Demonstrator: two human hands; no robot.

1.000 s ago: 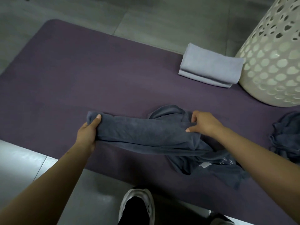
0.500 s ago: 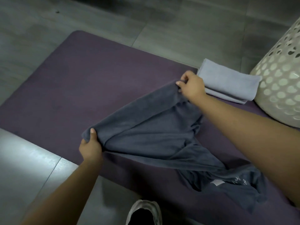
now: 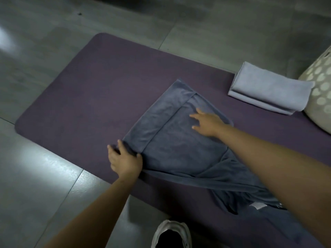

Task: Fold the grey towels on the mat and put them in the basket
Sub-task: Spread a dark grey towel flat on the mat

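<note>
Towel (image 3: 179, 145), dark grey, lies partly spread on the purple mat (image 3: 89, 97), its long axis running from the far corner near the mat's middle back toward the person and off to their right, where the unspread end bunches under the right forearm. A strip along its left edge is turned over onto itself. The left hand (image 3: 125, 160) sits at the near left corner, fingers curled round the edge with the thumb over the cloth, apparently pinching the folded strip. The right hand (image 3: 207, 122) lies flat on the far part with fingers spread, pressing and gripping nothing. The free, crumpled end therefore lies to the right of and nearer than both hands, so the right hand is the better placed to draw it out flat before any fold is made; that is a judgement from how the cloth lies. A pale folded towel (image 3: 268, 90) rests further right on the mat, touching or just beside the white perforated basket (image 3: 320, 86), which is cut off by the frame's right edge, so its opening cannot be seen. A white label (image 3: 258, 205) shows near the bunched end, much of which the forearm hides. A shoe (image 3: 172, 233) shows at the bottom.
</note>
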